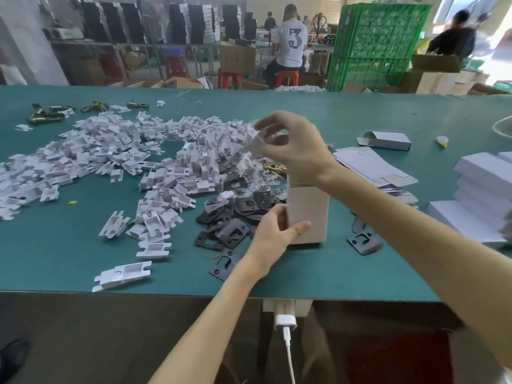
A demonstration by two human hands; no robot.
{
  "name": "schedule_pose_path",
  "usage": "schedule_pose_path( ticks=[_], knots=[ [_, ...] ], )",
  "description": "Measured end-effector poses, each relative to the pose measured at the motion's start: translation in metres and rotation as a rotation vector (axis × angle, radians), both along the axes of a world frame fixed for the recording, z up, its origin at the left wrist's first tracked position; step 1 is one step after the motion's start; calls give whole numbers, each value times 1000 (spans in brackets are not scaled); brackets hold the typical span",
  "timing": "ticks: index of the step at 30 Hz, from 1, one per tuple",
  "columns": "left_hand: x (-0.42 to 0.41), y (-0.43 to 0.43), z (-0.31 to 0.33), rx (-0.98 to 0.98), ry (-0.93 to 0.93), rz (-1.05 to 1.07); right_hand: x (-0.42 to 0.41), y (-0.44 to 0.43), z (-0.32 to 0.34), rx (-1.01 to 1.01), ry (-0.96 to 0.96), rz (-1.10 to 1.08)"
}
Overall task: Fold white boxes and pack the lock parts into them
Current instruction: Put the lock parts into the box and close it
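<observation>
Two hands in shot, both working over the green surface (388, 115). One white box (307, 214) stands upright near the front edge, so I'll place everything off that box.

The left grip (274, 231) is wrapped round the box's lower left side. The thumb lies across the front face and the other fingers are tucked behind, so it's properly holding the box. The right grip (288, 145) is up in the air above the box, thumb and fingertips pinching a white insert (256, 145). That bit is motion-blurred, so I can't tell its exact shape. The right wrist covers part of the box's top end.

Just left of the box is a pile of black lock plates (238, 217). A single black plate (363, 241) lies on its own just right of the box. Behind the box and a bit left there's a mess of clear bags (243, 173), and a brass lock part (277, 167) peeks out there too.

Further left of the box sprawls a huge heap of white inserts (110, 159). Way off to the left rear are more brass parts (50, 115). To the right rear of the box sits a stack of flat box blanks (374, 167), with a folded box (386, 139) lying on its side beyond it. Far right of the box is a stack of closed boxes (484, 189).
</observation>
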State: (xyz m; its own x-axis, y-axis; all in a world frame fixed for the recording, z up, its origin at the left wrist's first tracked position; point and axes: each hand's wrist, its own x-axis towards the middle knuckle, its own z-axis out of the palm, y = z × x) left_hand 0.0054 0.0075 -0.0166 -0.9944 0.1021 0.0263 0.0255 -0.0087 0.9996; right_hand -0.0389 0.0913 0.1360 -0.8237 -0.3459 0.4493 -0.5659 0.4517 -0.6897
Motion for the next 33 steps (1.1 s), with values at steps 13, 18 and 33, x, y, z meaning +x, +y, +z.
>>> schedule_pose_path(
  ticks=[13,18,33],
  knots=[
    [-2,2,-6,29,14,14,-2,92,-6,507,-64,-69],
    [-5,2,-8,30,14,10,-4,84,-18,648,65,-90],
    [-7,0,-10,34,-29,29,13,63,-28,752,280,-137]
  ],
)
